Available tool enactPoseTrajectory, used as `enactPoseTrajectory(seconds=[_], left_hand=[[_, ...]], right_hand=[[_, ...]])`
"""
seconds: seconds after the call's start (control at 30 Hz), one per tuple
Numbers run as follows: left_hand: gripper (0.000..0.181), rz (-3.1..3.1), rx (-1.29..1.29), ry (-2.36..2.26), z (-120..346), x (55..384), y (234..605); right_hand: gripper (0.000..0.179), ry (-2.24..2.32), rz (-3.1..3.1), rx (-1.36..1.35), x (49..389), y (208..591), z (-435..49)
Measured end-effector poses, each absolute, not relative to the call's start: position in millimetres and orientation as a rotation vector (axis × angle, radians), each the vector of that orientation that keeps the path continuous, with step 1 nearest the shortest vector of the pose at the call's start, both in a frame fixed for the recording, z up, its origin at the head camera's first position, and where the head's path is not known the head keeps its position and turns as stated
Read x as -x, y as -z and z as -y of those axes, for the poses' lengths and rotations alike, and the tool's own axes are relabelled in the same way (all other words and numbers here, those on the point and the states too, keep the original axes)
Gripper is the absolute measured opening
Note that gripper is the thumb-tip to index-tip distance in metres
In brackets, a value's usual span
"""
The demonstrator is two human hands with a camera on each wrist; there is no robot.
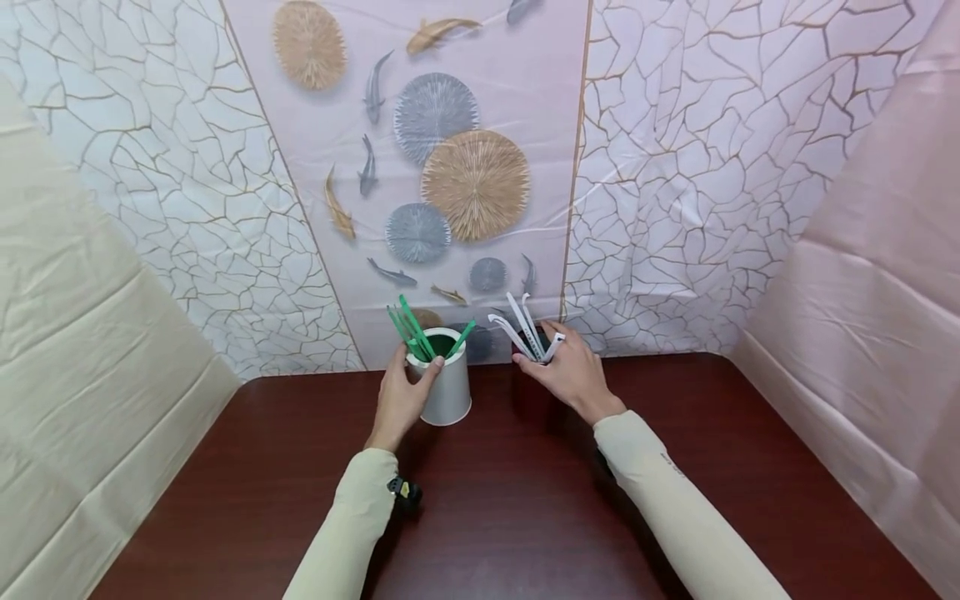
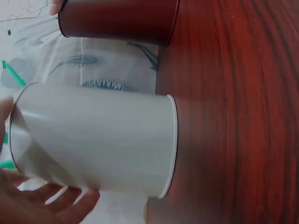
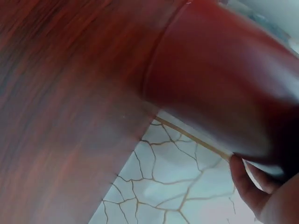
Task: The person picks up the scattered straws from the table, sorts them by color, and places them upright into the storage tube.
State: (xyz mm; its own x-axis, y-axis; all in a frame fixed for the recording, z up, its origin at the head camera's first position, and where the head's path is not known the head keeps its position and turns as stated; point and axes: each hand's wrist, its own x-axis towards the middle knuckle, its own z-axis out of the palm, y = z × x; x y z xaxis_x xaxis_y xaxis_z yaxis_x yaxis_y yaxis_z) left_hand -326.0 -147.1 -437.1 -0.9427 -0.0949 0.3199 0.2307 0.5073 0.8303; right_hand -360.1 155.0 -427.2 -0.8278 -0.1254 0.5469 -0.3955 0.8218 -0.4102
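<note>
My left hand (image 1: 402,398) holds a white cylindrical container (image 1: 448,393) near its top, thumb at the rim and fingers round the side. Several thin green strips (image 1: 415,325) stick up out of it. To the right, my right hand (image 1: 573,371) grips a dark red cylindrical container (image 1: 528,392) by the upper rim. Long white strips (image 1: 525,329) with bent ends lean out of that one. In the left wrist view the white container (image 2: 93,140) stands upright on the table, fingers along its side. The right wrist view shows fingertips against the red container (image 3: 210,79).
Both containers stand near the back edge of a dark red-brown wooden table (image 1: 480,517). Behind it hangs a patterned cloth (image 1: 480,183) with fish and round shapes. Plain beige cloths (image 1: 67,333) slope down at both sides. A dark device (image 1: 405,492) is strapped at the left wrist.
</note>
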Motion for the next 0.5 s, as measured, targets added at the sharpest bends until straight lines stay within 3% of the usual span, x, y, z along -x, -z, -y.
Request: enactPoseTrajectory(seconds=[0.17,0.3,0.5], left_hand=[[0.092,2.494,0.106,1.383,161.5,315.4,438.5],[0.098,2.633,0.104,1.101,176.1,299.0,436.4],[0.102,2.643,0.204,0.658,186.9,287.6,435.6]], right_hand=[[0.106,-0.776,2.578,-0.346,344.5,423.7,-157.2],[0.117,-0.826,2.629,-0.280,320.4,427.5,-165.2],[0.114,-0.753,2.673,-0.236,299.5,436.7,-182.6]])
